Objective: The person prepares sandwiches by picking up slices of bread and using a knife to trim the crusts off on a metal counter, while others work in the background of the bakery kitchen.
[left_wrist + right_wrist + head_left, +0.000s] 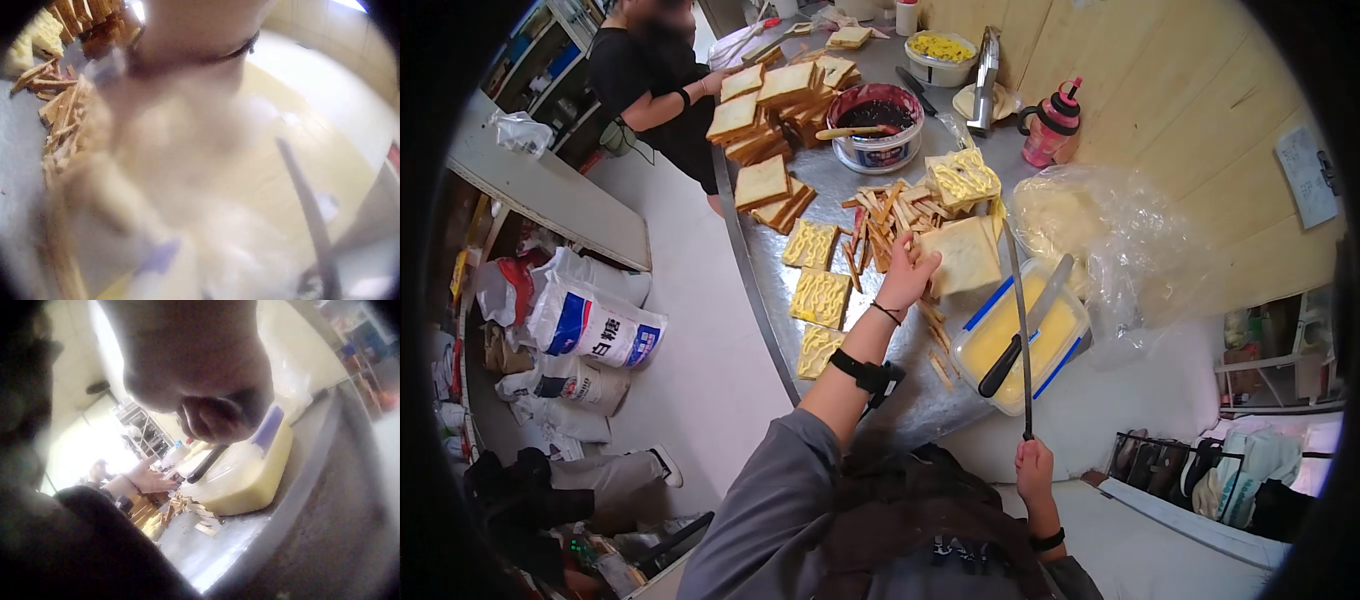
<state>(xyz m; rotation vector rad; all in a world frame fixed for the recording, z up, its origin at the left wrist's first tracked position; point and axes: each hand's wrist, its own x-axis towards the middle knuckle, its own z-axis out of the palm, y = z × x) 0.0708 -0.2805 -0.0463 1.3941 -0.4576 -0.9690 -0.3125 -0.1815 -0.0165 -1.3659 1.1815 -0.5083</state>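
Note:
My right hand (1034, 468) grips the end of a long, thin knife (1018, 320) whose narrow blade points away across the table. The right wrist view has the same fist (200, 406) close up. My left hand (908, 272) reaches over the table with fingers loosely extended, fingertips right at the edge of a pale, crustless bread stack (965, 255). Behind that stands a bread stack topped with yellow cream zigzags (962, 178). Cut crust strips (890, 215) are heaped beside the left hand. In the left wrist view the hand's area is blurred.
A tub of yellow spread (1055, 350), with a black-handled knife (1002, 365) across it, sits at the right edge. Three cream-striped slices (818, 298) line the left side. Beyond are a jam bucket (878, 155), bread piles (760, 185), a pink bottle (1050, 130) and another person (650, 80).

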